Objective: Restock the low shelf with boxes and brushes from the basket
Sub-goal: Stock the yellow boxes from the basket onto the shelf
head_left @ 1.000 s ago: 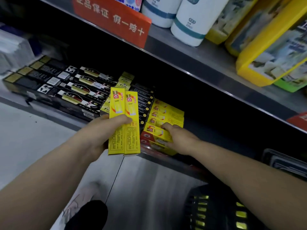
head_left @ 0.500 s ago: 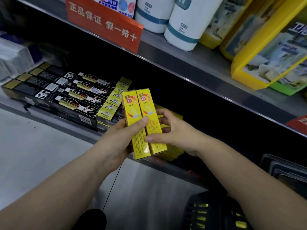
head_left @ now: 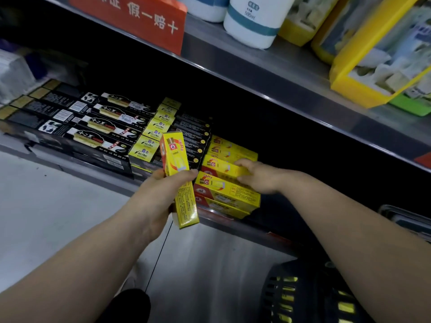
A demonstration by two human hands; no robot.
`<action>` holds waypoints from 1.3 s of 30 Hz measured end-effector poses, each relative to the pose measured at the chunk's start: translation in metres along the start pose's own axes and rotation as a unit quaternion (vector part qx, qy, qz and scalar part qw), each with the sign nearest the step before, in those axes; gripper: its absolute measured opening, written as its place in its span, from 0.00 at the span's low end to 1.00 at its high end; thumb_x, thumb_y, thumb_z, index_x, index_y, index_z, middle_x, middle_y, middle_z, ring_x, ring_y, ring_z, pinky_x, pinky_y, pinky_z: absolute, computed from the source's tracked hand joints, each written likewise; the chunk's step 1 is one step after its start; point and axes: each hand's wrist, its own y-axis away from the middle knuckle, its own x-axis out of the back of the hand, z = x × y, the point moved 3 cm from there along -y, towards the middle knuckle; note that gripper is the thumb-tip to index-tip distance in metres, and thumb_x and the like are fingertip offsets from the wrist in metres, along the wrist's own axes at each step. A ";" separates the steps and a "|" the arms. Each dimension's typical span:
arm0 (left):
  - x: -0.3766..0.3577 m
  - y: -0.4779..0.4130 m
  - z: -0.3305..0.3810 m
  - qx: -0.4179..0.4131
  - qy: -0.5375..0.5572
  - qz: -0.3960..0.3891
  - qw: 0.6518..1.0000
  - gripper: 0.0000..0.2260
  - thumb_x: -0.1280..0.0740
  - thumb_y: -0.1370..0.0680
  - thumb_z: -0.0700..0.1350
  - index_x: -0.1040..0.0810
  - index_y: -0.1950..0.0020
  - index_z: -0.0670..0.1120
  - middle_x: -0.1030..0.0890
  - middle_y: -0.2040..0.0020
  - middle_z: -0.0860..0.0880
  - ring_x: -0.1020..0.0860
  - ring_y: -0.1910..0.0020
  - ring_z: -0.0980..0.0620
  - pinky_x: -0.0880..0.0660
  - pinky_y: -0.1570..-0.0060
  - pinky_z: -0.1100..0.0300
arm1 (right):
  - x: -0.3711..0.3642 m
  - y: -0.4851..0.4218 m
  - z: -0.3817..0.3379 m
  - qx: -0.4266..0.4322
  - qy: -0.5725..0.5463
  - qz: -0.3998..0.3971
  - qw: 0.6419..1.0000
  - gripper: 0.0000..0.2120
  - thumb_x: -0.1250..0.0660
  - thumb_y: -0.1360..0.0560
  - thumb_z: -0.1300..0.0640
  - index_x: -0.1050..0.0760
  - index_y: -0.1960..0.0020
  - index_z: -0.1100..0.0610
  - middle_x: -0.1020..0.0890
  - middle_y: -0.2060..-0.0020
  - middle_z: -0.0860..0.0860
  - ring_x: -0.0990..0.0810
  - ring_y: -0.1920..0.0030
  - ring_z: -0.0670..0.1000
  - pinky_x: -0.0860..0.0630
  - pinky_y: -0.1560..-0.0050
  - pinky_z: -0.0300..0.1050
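Sign reading 假一赔十, bottle marked 500ml, left hand gripping yellow box

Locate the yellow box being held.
Head view, centre: the yellow box is gripped in the left hand, in front of the low shelf, just left of the yellow stack the right hand touches.

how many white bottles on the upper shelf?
2. One bottle stands beside the yellow packs; the other is left of it, by the red sign, mostly cropped. More may sit out of frame.
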 end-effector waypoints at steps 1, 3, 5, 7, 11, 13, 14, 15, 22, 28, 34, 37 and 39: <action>-0.001 0.000 -0.001 0.002 -0.003 -0.007 1.000 0.14 0.30 0.27 0.45 0.25 0.43 0.46 0.18 0.63 0.51 0.18 0.68 0.57 0.28 0.65 0.59 | -0.003 -0.001 0.000 -0.002 -0.005 -0.017 1.000 0.26 0.45 0.20 0.46 0.48 0.25 0.46 0.38 0.29 0.57 0.32 0.33 0.57 0.32 0.37 0.44; -0.002 0.000 -0.001 0.005 -0.011 -0.011 1.000 0.16 0.29 0.27 0.45 0.25 0.41 0.45 0.17 0.60 0.50 0.18 0.63 0.56 0.28 0.65 0.59 | -0.005 -0.001 0.003 -0.008 -0.014 -0.049 0.999 0.32 0.44 0.24 0.37 0.51 0.24 0.44 0.44 0.25 0.55 0.37 0.29 0.57 0.36 0.32 0.46; -0.002 -0.001 -0.001 0.003 -0.013 -0.013 1.000 0.15 0.29 0.27 0.46 0.24 0.42 0.46 0.17 0.62 0.51 0.18 0.63 0.55 0.27 0.64 0.59 | -0.006 0.002 0.004 -0.005 0.020 -0.067 0.998 0.44 0.36 0.30 0.34 0.55 0.24 0.44 0.47 0.24 0.54 0.40 0.27 0.56 0.37 0.30 0.47; -0.003 -0.001 -0.001 -0.002 -0.019 -0.015 1.000 0.12 0.29 0.28 0.47 0.23 0.46 0.46 0.17 0.69 0.54 0.19 0.65 0.56 0.28 0.63 0.59 | -0.008 0.004 0.001 0.007 0.072 -0.062 0.995 0.51 0.27 0.34 0.40 0.56 0.24 0.46 0.44 0.25 0.55 0.37 0.29 0.56 0.33 0.32 0.47; -0.005 0.001 0.000 -0.004 -0.034 -0.026 0.999 0.10 0.29 0.29 0.47 0.22 0.50 0.46 0.17 0.70 0.55 0.19 0.71 0.60 0.28 0.63 0.59 | -0.010 0.004 -0.003 0.025 0.085 -0.034 0.995 0.51 0.24 0.35 0.48 0.54 0.24 0.50 0.38 0.28 0.56 0.32 0.32 0.57 0.29 0.36 0.47; -0.008 0.003 0.000 -0.007 -0.054 -0.036 0.998 0.13 0.28 0.30 0.49 0.21 0.49 0.45 0.16 0.65 0.52 0.18 0.69 0.59 0.25 0.65 0.60 | -0.010 0.005 -0.003 0.023 0.085 -0.038 0.995 0.50 0.24 0.34 0.48 0.54 0.24 0.51 0.38 0.27 0.55 0.33 0.32 0.57 0.30 0.36 0.46; -0.009 0.004 0.001 -0.014 -0.060 -0.040 0.997 0.15 0.28 0.32 0.50 0.21 0.48 0.45 0.15 0.62 0.51 0.18 0.68 0.59 0.24 0.66 0.62 | -0.007 0.006 -0.005 0.023 0.088 -0.040 0.995 0.50 0.24 0.33 0.48 0.53 0.24 0.51 0.38 0.27 0.55 0.33 0.31 0.56 0.31 0.35 0.46; -0.011 0.004 0.001 -0.026 -0.066 -0.044 0.996 0.19 0.27 0.34 0.52 0.21 0.47 0.45 0.15 0.59 0.50 0.18 0.66 0.59 0.23 0.68 0.64 | -0.002 0.009 -0.007 0.027 0.085 -0.029 0.996 0.48 0.25 0.33 0.47 0.52 0.24 0.51 0.38 0.27 0.55 0.33 0.31 0.56 0.31 0.35 0.45; -0.033 0.002 0.015 -0.125 -0.092 -0.045 0.987 0.34 0.29 0.43 0.59 0.24 0.42 0.43 0.17 0.49 0.44 0.18 0.52 0.48 0.21 0.50 0.52 | 0.027 0.064 -0.053 0.190 -0.253 -0.065 0.946 0.40 0.23 0.41 0.43 0.38 0.34 0.40 0.26 0.40 0.41 0.25 0.41 0.41 0.25 0.43 0.38; -0.056 -0.006 0.011 -0.208 -0.319 -0.115 0.917 0.33 0.25 0.35 0.59 0.30 0.35 0.48 0.24 0.41 0.51 0.24 0.42 0.56 0.27 0.42 0.60 | 0.043 0.046 -0.022 0.115 -0.278 0.100 0.948 0.20 0.30 0.28 0.57 0.36 0.41 0.53 0.21 0.51 0.51 0.21 0.51 0.50 0.23 0.52 0.47; -0.058 -0.031 -0.012 -0.370 -0.776 -0.077 0.505 0.38 0.34 0.24 0.52 0.53 0.23 0.44 0.48 0.22 0.46 0.49 0.24 0.50 0.51 0.27 0.58 | 0.040 0.018 0.023 -0.011 -0.024 0.119 0.993 0.21 0.34 0.25 0.49 0.35 0.35 0.53 0.23 0.45 0.56 0.25 0.52 0.53 0.31 0.55 0.42; -0.056 -0.038 -0.019 -0.383 -0.798 -0.054 0.463 0.31 0.39 0.21 0.47 0.50 0.23 0.44 0.47 0.22 0.46 0.47 0.24 0.49 0.50 0.28 0.55 | 0.020 0.004 0.019 -0.015 0.017 0.083 0.996 0.25 0.37 0.23 0.50 0.38 0.28 0.50 0.29 0.37 0.59 0.26 0.41 0.57 0.30 0.46 0.44; -0.054 -0.036 -0.019 -0.415 -0.792 -0.036 0.446 0.28 0.36 0.23 0.46 0.40 0.25 0.44 0.37 0.25 0.45 0.37 0.27 0.49 0.42 0.31 0.55 | 0.008 0.000 0.012 0.009 -0.016 0.044 0.999 0.26 0.39 0.21 0.51 0.43 0.25 0.49 0.32 0.34 0.58 0.28 0.38 0.56 0.30 0.42 0.43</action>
